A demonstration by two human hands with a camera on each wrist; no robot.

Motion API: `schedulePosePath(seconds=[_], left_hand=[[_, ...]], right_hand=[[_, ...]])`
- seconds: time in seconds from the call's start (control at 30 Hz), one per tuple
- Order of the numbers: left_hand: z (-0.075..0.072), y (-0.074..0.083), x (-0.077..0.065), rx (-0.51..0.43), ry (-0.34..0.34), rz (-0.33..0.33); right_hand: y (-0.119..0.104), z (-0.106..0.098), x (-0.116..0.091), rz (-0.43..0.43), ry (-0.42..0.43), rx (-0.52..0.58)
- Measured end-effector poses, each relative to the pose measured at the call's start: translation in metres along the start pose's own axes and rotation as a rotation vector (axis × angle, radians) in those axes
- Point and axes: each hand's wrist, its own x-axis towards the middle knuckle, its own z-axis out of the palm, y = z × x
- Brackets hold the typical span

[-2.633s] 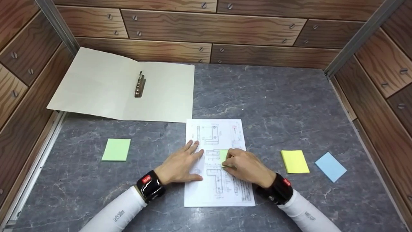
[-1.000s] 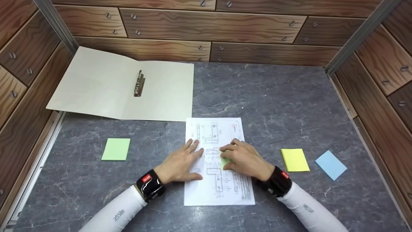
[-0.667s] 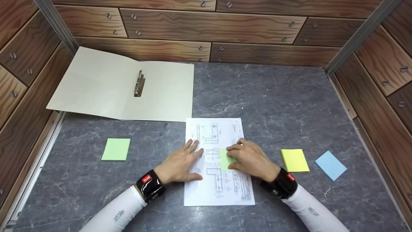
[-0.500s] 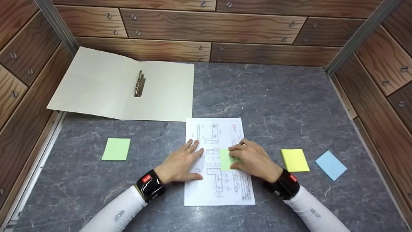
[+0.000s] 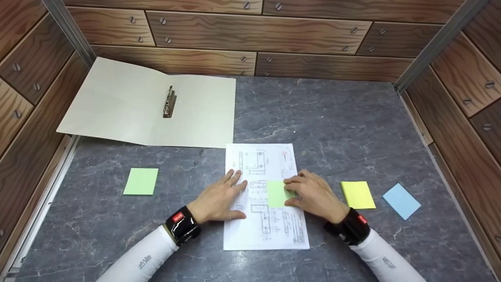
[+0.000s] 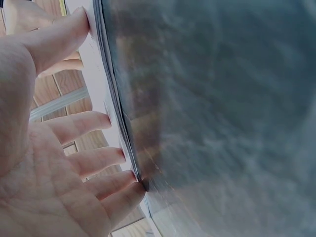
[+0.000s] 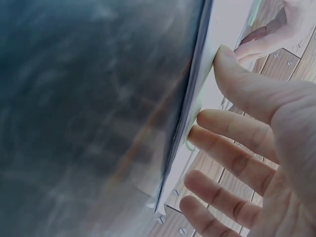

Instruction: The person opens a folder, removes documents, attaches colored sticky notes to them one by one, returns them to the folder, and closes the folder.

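Observation:
A stack of printed technical drawings [image 5: 246,237] lies upright in front of the person. On its right half a light green sticky note [image 5: 275,194] lies flat. My left hand [image 5: 217,199] rests on the left side of the stack with fingers spread, its fingertips on the paper in the left wrist view. With thumb and fingers apart and only slightly bent, my right hand [image 5: 315,196] touches the right part of the note and hides its right edge. In the right wrist view the thumb [image 7: 232,69] and two fingers meet the note, while the other fingers stay off it.
A cream folder [image 5: 203,109] lies spread at the back left, with a metal clip mechanism [image 5: 169,103]. A green sticky-note pad [image 5: 141,181] sits to the left; a yellow pad [image 5: 358,195] and a blue pad [image 5: 402,201] sit to the right. Wood-patterned walls enclose the table.
My right hand pinched the green note earlier, then loosened its fingers, passed over the note and slid right across it, uncovering more of it. My left hand has stayed in place.

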Motion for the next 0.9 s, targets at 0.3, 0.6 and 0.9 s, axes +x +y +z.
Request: schedulePosePath(seconds=[0.3, 0.6, 0.9], left_hand=[[-0.001, 0.001, 0.000, -0.011, -0.017, -0.012], [-0.002, 0.001, -0.001, -0.016, -0.031, -0.018], [-0.002, 0.001, -0.001, -0.012, -0.026, -0.011]], right_hand=[[0.006, 0.000, -0.007, 0.003, 0.044, 0.001], [0.010, -0.001, -0.013, 0.026, 0.067, -0.002], [0.011, -0.001, -0.013, 0.029, 0.049, -0.009]])
